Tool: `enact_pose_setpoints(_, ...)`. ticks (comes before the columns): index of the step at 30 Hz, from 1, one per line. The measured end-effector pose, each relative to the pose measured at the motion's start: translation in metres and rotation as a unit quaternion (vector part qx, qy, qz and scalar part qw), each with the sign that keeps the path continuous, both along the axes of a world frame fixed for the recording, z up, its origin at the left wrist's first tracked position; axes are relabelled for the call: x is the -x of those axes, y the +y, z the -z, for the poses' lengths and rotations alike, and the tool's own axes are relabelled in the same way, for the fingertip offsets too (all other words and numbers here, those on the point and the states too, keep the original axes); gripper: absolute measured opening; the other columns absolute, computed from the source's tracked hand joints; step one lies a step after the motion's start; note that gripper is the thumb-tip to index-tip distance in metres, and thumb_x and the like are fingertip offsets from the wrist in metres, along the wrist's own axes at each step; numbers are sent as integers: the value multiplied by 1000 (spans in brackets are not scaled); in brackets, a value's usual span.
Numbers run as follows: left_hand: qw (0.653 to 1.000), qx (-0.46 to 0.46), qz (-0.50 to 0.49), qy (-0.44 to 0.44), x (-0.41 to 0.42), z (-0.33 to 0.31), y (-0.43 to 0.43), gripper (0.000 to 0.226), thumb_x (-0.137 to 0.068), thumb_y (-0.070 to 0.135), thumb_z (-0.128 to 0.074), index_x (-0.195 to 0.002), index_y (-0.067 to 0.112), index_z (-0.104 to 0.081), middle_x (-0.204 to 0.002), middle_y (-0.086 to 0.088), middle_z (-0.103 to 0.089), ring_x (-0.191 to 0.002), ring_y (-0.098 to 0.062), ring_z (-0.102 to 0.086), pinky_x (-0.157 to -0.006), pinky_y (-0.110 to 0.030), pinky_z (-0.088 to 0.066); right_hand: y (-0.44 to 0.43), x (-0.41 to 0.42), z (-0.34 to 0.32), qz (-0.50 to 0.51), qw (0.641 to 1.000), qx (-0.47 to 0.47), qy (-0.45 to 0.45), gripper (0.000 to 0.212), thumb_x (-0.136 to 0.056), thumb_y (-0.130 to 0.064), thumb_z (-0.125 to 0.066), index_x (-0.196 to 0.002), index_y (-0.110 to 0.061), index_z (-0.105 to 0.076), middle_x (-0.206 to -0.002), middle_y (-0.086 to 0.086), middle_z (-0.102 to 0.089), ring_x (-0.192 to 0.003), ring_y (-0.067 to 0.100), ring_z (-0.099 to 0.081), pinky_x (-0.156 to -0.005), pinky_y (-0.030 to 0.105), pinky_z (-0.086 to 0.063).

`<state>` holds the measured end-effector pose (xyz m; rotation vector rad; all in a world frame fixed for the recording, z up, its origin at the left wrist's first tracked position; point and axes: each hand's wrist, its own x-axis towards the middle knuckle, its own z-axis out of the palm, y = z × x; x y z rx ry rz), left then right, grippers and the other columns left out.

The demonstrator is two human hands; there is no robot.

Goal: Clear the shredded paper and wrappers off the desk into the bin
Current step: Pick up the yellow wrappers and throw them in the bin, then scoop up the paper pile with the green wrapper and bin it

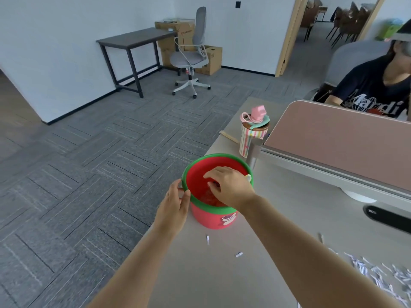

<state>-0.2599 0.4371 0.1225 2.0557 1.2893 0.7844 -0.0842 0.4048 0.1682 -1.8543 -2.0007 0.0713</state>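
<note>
Grey desk holds a red bin; left hand grips its rim at 9 o'clock, right hand hangs slack-fingered over its mouth, shredded paper at 4 o'clock.

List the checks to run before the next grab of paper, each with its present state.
1. Bin upright on the desk: ok.
2. Left hand holds the bin's rim: ok.
3. Right hand, over the bin's opening, is empty: cannot tell.
4. Shredded paper gone from the desk: not ok, a pile lies at the right.
5. Loose strips in front of the bin picked up: not ok.
</note>
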Motion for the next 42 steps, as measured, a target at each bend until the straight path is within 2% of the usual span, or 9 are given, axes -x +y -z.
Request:
enact_pose_setpoints(4, 999, 34, -8, -10, 6, 21, -20, 43, -97, 26, -37, -136, 8, -32, -114, -5, -57, -100, -20, -54, -75, -28, -36, -32, 2, -1, -14, 987, -156, 40, 18, -79, -8, -51, -86, -13, -67, -80, 3, -70, -73, 24, -64, -54, 34, -51)
enact_pose_setpoints(9, 996, 49, 6, 78, 12, 71, -47, 40, -98, 28, -37, -126, 1, -46, -120, -17, -55, -110, -31, -50, -87, -33, -39, -100, -14, 50, 85, 970, -208, 89, 20, -82, -12, -46, -82, -8, -65, -70, 5, -66, -62, 23, -60, -50, 27, -48)
enact_pose_setpoints(13, 952, 0, 191, 240, 5, 119, -61, 63, -94, 44, -24, -117, -5, -55, -124, -23, -55, -115, -40, -51, -85, -51, -46, -144, -17, 130, 91, 993, -40, 57, 36, -80, -17, -37, -102, -11, -64, -100, 8, -68, -90, 26, -64, -63, 34, -57)
enact_pose_setpoints(18, 898, -26, 257, 355, 3, 131, -75, 65, -82, 41, -32, -122, -7, -52, -131, -20, -50, -119, -35, -48, -87, -52, -43, -164, -7, 181, 16, 987, 154, -36, 51, -79, -31, -33, -120, -9, -55, -128, 7, -57, -112, 25, -57, -79, 46, -53)
enact_pose_setpoints(26, 867, -68, 324, 371, -12, 136, -132, 68, -83, 48, -34, -131, 0, -41, -139, -14, -44, -127, -27, -39, -91, -54, -39, -222, -23, 182, 52, 981, 179, -47, 51, -90, -44, -25, -124, -14, -48, -128, 4, -57, -115, 23, -55, -84, 50, -50)
enact_pose_setpoints(30, 834, -99, 394, 373, -39, 138, -179, 81, -84, 63, -29, -137, 1, -26, -146, -14, -30, -137, -23, -14, -97, -60, -24, -292, -60, 180, 108, 974, 194, -56, 60, -93, -54, -5, -128, -19, -39, -132, 0, -54, -122, 23, -48, -103, 53, -28)
enact_pose_setpoints(33, 808, -108, 426, 391, -63, 138, -218, 95, -81, 75, -11, -137, 0, -23, -147, -15, -25, -136, -22, -8, -96, -62, -18, -344, -87, 180, 133, 968, 209, -43, 61, -91, -57, -8, -130, -20, -38, -138, 0, -46, -136, 15, -22, -107, 48, -4)
enact_pose_setpoints(36, 808, -125, 436, 376, -88, 143, -258, 103, -77, 80, -8, -142, 0, -16, -150, -14, -17, -137, -22, -4, -101, -59, -19, -381, -105, 182, 134, 969, 206, -39, 66, -89, -61, -10, -135, -20, -34, -143, 3, -38, -139, 8, 8, -109, 48, -4)
enact_pose_setpoints(42, 836, -139, 399, 349, -97, 140, -307, 118, -65, 88, -29, -144, 5, 1, -151, -11, 9, -137, -35, -1, -104, -55, 0, -455, -136, 179, 185, 955, 231, -11, 108, -61, -85, -38, -142, -32, 11, -151, -11, 20, -138, 21, 18, -106, 56, 6)
